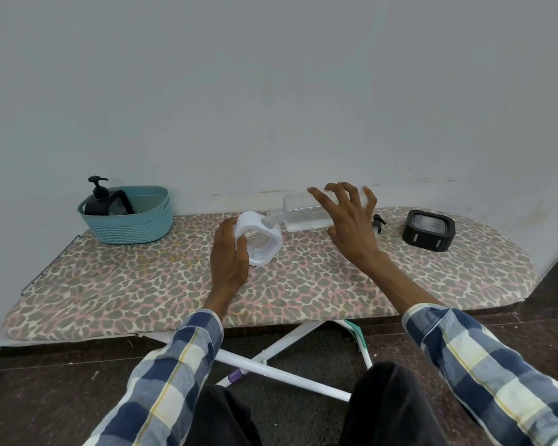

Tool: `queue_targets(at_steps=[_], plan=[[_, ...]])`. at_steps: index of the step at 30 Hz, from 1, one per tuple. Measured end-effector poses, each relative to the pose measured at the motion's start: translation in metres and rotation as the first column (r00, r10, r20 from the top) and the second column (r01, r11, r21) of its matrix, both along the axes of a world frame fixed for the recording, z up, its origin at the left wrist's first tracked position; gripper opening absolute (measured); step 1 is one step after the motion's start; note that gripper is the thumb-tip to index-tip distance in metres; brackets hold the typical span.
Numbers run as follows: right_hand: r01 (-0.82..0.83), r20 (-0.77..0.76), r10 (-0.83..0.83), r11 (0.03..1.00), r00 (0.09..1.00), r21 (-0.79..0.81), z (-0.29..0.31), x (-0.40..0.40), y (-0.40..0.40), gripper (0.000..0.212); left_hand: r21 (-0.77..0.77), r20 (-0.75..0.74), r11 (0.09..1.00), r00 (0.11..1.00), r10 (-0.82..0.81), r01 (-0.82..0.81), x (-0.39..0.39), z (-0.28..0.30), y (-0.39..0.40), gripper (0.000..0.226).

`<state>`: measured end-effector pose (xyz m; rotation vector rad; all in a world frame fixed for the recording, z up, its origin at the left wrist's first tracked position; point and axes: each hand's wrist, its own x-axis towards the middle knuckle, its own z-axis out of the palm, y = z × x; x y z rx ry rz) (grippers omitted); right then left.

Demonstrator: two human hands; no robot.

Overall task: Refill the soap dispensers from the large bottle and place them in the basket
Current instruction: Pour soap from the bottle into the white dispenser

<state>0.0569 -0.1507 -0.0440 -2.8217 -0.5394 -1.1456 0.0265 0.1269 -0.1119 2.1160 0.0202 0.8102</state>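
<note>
My left hand point(229, 255) grips a white soap dispenser point(251, 221), tilted on the ironing board near its middle. A large clear bottle point(298, 210) lies sideways just right of it, its neck pointing into the dispenser's top. Over the bottle's right end my right hand point(351, 226) has its fingers spread apart, not closed around it. A black pump head point(378, 222) lies on the board behind that hand. A black dispenser point(428, 230) without its pump lies at the far right. The teal basket point(132, 228) at the back left holds a black pump dispenser point(98, 201).
The ironing board point(142, 284) has a leopard-print cover and stands against a pale wall. A second dark object point(120, 204) leans inside the basket. The board's white legs point(271, 365) cross below, above a dark floor. My knees are at the bottom edge.
</note>
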Motion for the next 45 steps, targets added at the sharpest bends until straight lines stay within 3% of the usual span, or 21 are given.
queue_targets(at_steps=[45], plan=[[0.013, -0.002, -0.013, 0.999, 1.0, -0.041, 0.0047, 0.0025, 0.0001, 0.114, 0.019, 0.003, 1.0, 1.0, 0.019, -0.019, 0.0022, -0.0026, 0.0022, 0.044]])
